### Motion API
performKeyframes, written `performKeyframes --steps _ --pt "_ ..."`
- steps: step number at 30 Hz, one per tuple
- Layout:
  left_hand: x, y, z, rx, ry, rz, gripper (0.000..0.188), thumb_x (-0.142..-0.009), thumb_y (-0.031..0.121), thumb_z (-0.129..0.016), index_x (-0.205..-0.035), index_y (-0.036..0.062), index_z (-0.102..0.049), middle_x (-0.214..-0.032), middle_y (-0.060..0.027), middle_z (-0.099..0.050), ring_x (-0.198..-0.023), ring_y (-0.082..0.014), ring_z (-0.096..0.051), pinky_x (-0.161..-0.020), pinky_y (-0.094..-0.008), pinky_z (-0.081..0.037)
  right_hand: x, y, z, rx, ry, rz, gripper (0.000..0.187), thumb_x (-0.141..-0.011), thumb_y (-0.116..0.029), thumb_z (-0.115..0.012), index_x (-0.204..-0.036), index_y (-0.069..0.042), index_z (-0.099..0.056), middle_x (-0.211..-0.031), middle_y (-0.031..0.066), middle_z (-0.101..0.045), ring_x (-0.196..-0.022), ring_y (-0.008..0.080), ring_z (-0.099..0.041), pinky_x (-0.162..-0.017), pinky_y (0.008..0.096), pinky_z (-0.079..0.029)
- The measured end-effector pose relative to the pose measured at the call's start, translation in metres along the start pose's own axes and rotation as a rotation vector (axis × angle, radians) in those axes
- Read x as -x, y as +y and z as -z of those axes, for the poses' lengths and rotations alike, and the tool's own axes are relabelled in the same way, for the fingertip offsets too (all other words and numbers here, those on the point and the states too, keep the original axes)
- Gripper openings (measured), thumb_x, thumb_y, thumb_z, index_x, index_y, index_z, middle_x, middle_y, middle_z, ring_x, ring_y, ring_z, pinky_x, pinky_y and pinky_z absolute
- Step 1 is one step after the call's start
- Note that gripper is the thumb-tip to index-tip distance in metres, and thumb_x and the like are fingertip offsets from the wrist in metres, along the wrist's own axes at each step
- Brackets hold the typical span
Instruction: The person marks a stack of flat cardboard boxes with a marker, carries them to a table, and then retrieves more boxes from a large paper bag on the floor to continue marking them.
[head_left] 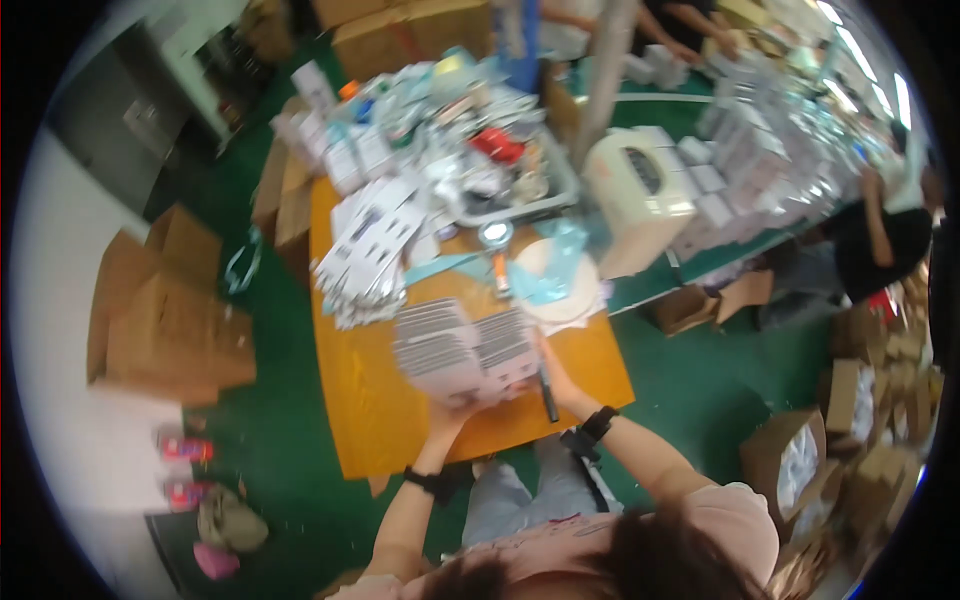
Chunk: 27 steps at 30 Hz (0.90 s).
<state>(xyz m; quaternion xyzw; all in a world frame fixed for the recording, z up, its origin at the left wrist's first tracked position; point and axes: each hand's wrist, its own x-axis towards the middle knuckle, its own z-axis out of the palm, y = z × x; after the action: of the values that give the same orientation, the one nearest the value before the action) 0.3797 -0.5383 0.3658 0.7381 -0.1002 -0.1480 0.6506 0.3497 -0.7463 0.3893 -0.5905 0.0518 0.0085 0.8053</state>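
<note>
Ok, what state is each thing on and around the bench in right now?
Left hand: gripping the stack of flat cartons from below.
Right hand: on the stack's right edge.
Stack of flat cartons: fanned, blurred, held over the orange table.
Black marker: lying flat by the right hand.
Cardboard box: open.
Loose cartons: piled, flat.

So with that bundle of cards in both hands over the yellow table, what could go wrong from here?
The fanned stack of cards is gripped only along its lower edge by the left hand and right hand, so it could splay and spill. The dark marker lies near the edge of the yellow table beside the right hand and might get knocked off. The heap of flat white packs close behind could slide if bumped.
</note>
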Motion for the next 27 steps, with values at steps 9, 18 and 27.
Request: performKeyframes --steps 9,18,27 --pt "0.105 0.040 -0.048 0.421 -0.219 0.058 0.074 -0.059 0.004 -0.071 -0.121 -0.0019 -0.031 -0.115 -0.0120 -0.044 -0.105 -0.0247 -0.045 -0.090 -0.0353 -0.039 0.128 -0.055 0.004 0.462 0.135 -0.070 0.054 -0.059 -0.022 -0.078 -0.097 -0.005 -0.043 -0.085 0.0072 -0.051 -0.082 0.0145 -0.048 -0.073 0.0281 -0.042" --pt "0.083 0.108 -0.209 0.161 -0.280 0.338 0.078 -0.056 0.002 -0.070 -0.122 0.0005 -0.029 -0.114 -0.0116 -0.044 -0.107 -0.0239 -0.044 -0.090 -0.0348 -0.038 0.196 -0.106 0.161 0.456 0.331 -0.034 0.048 -0.061 -0.022 -0.076 -0.093 -0.005 -0.045 -0.082 0.0088 -0.054 -0.079 0.0167 -0.052 -0.070 0.0290 -0.042" --pt "0.048 0.158 -0.477 0.357 -0.613 0.162 0.071 -0.055 0.004 -0.072 -0.115 0.0011 -0.034 -0.108 -0.0105 -0.046 -0.101 -0.0211 -0.047 -0.085 -0.0326 -0.041 0.320 -0.159 0.348 0.216 0.826 -0.009 0.045 -0.063 -0.019 -0.075 -0.093 -0.005 -0.045 -0.082 0.0078 -0.053 -0.075 0.0139 -0.049 -0.068 0.0270 -0.042"
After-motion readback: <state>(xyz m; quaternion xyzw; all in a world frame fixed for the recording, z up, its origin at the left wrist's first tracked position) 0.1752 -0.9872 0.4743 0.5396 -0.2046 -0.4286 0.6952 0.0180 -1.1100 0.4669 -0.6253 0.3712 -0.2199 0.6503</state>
